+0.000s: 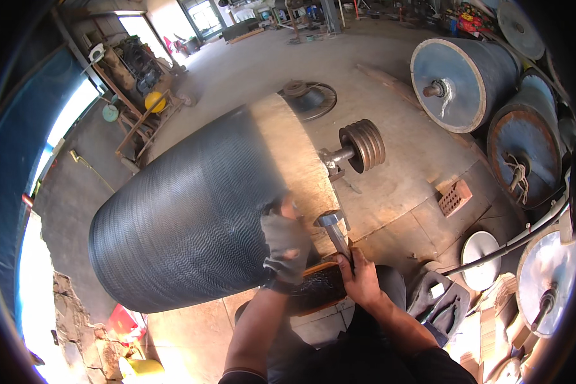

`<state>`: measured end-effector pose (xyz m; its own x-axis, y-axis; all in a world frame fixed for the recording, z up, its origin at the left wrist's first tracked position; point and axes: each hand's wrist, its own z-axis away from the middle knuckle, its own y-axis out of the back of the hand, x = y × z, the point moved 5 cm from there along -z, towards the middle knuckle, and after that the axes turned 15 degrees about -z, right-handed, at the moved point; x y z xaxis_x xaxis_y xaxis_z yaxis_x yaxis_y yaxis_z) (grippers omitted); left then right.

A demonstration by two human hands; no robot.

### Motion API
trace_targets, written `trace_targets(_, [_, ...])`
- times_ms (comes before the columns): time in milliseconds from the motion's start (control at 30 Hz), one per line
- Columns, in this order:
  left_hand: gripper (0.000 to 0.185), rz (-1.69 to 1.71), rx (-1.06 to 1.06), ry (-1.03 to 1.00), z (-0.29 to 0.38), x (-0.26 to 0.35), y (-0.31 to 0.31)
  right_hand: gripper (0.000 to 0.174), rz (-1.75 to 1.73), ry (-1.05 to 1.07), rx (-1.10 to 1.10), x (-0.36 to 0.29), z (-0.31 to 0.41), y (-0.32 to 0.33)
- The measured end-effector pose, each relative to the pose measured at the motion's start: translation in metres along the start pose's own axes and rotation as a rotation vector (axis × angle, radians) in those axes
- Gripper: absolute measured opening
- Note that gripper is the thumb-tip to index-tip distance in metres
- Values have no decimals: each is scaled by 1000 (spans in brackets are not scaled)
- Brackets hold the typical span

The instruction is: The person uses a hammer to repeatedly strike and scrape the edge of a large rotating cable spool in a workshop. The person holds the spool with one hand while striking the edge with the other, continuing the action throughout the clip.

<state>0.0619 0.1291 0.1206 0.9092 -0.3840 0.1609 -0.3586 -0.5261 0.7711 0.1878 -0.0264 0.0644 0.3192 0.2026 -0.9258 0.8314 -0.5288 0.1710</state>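
Observation:
A large drum [187,206] lies on its side before me, wrapped in dark ridged material, with a bare tan band [293,149] at its right end. My left hand [285,245], in a worn grey work glove with bare fingertips, is at the edge of the dark wrap; it is blurred, and its grip cannot be made out. My bare right hand [361,278] grips the handle of a hammer [333,228], whose metal head is up beside the tan band. Below the hands sits a dark tray or box with an orange rim [319,307]. A grooved pulley [363,145] sits on the drum's shaft.
More large drums [449,86] lie at the right. A perforated brick [455,198] and a spoked wheel [317,101] are on the floor beyond the shaft. A rusty machine frame [134,120] stands at the upper left. A dark cable [509,247] crosses at the right.

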Motion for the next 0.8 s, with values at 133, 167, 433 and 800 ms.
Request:
trace_targets(133, [54, 95, -102, -21, -11, 9, 12, 27, 91, 4, -34, -2, -14, -9])
trace_targets(167, [56, 89, -138, 6, -12, 10, 13, 27, 159, 15, -58, -6, -19, -11])
trace_targets(433, [75, 129, -187, 68, -9, 10, 7, 22, 316, 83, -79, -17, -30, -13])
trace_targets(800, [82, 74, -152, 49, 0, 4, -10, 27, 339, 46, -102, -14, -26, -12])
